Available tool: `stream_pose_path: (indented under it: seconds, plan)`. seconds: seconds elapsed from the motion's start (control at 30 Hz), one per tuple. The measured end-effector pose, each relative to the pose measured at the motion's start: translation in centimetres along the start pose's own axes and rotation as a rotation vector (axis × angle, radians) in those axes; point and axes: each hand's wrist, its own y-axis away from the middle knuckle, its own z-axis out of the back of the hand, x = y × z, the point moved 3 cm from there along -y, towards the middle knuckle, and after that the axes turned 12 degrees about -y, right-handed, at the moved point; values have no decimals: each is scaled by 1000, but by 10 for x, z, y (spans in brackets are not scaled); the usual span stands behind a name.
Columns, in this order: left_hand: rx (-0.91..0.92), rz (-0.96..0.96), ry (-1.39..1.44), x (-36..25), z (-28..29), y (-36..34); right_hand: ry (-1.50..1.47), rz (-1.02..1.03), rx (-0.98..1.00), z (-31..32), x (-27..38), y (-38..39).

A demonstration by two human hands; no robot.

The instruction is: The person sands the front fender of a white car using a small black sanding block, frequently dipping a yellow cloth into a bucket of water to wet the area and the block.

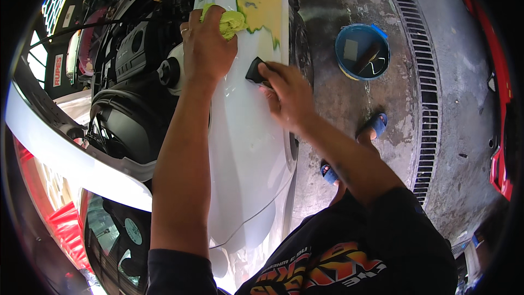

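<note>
A yellow-green cloth (232, 23) is bunched in my left hand (210, 43), whose fingers wrap round it at the inner edge of a white car fender (245, 147). My right hand (288, 94) grips a small black block (254, 70) against the fender's top, my thumb and fingers on its near side. The block looks like a sanding block; its underside is hidden. Just beyond both hands, a yellow filler patch (264, 6) with a ragged dark green border shows on the white paint. The cloth lies at the left edge of this patch.
To the left is the open engine bay (131, 49), with a raised white hood (82, 150) nearer me. A blue bucket (339, 63) of water holding a few items stands on the wet floor at right. Beyond it run a drain grate (429, 114) and a red car body (505, 131).
</note>
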Motion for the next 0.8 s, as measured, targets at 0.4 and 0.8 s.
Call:
stream_pose_path:
  seconds: [0.4,0.8]
  plan:
    - [-93,148,285,17,0,-1,28,40,40,-11,14,-27]
    - [-168,207,387,24,-4,-2,5,49,77,-14,37,-17]
